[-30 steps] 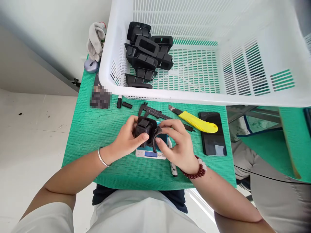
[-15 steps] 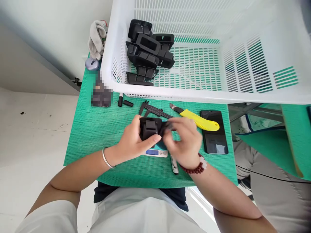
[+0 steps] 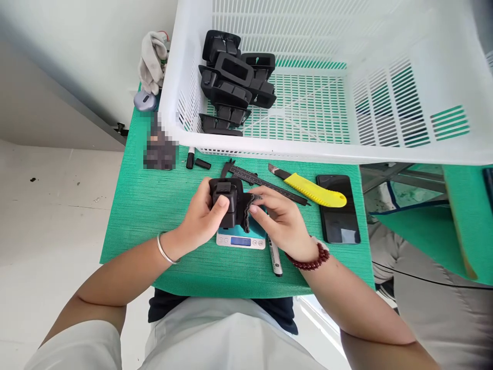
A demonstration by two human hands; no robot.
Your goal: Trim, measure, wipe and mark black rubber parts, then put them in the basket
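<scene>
Black moulded plastic housing, boxy with a raised clip, sits at the centre of the view, held above a small digital pocket scale on a green mesh table mat. Left hand is wrapped around it, thumb on top. Right hand pinches its ragged black edge strip between fingertips. At 12 o'clock, a white slotted plastic basket holds similar black parts. At 2 o'clock lies a yellow-handled utility knife.

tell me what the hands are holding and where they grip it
The left hand grips a black plastic part around its body, thumb on the front face. The right hand pinches the dark ragged strip hanging off the part's right edge.
</scene>
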